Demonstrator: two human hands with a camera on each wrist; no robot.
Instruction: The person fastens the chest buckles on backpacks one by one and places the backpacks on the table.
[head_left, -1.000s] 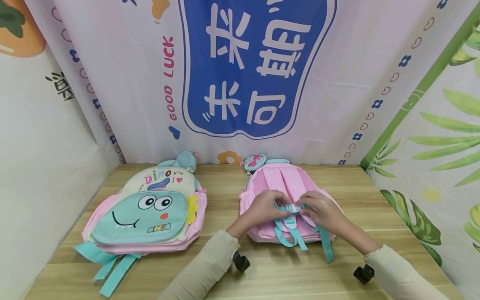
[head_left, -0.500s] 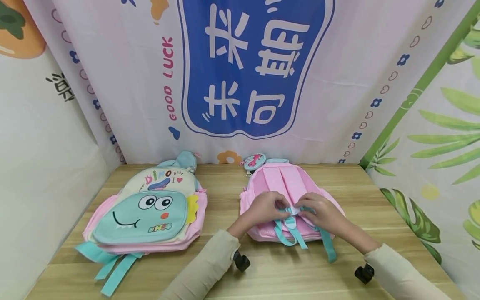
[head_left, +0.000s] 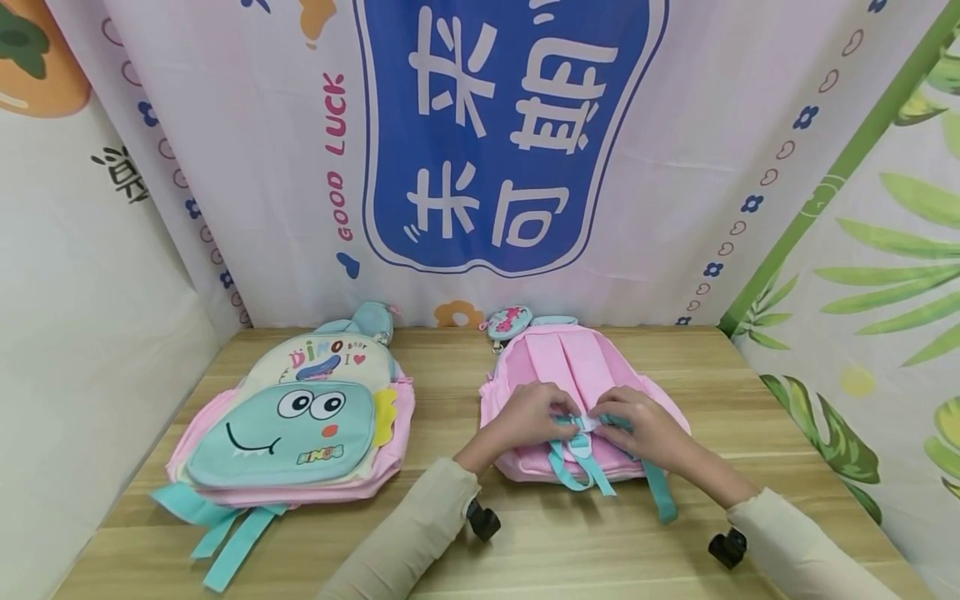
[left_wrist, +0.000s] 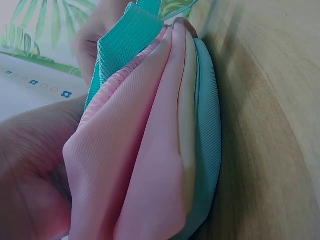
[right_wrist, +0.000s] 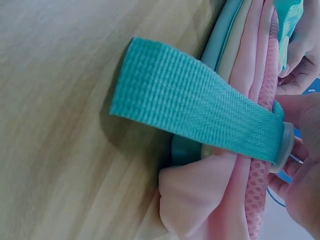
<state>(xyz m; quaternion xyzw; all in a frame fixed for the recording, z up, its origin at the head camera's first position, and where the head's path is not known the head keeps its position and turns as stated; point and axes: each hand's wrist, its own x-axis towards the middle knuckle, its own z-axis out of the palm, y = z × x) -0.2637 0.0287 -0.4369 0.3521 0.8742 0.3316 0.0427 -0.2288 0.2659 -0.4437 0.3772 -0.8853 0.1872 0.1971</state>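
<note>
A pink child's backpack [head_left: 570,354] lies back side up on the table, its shoulder straps facing me. My left hand [head_left: 534,414] and right hand [head_left: 647,421] meet over its lower middle. Between their fingertips is a white buckle [head_left: 588,422] on teal webbing; each hand pinches one side of it. Fingers partly cover the buckle, so I cannot tell whether its halves are joined. In the right wrist view, a loose teal strap end [right_wrist: 195,100] runs from a pale strap adjuster [right_wrist: 285,145] beside the right hand. The left wrist view shows the bag's pink side [left_wrist: 150,175].
To the left lies a second backpack [head_left: 281,437] with a teal dinosaur pocket, its teal straps [head_left: 240,546] trailing toward me. A small round pouch [head_left: 510,323] hangs at the pink bag's top. A printed cloth wall [head_left: 660,250] rises behind the wooden table [head_left: 446,367].
Both hands stay at the buckle, which has dropped slightly toward the bag. The fingertips have shifted a little around it. The second backpack has not moved.
</note>
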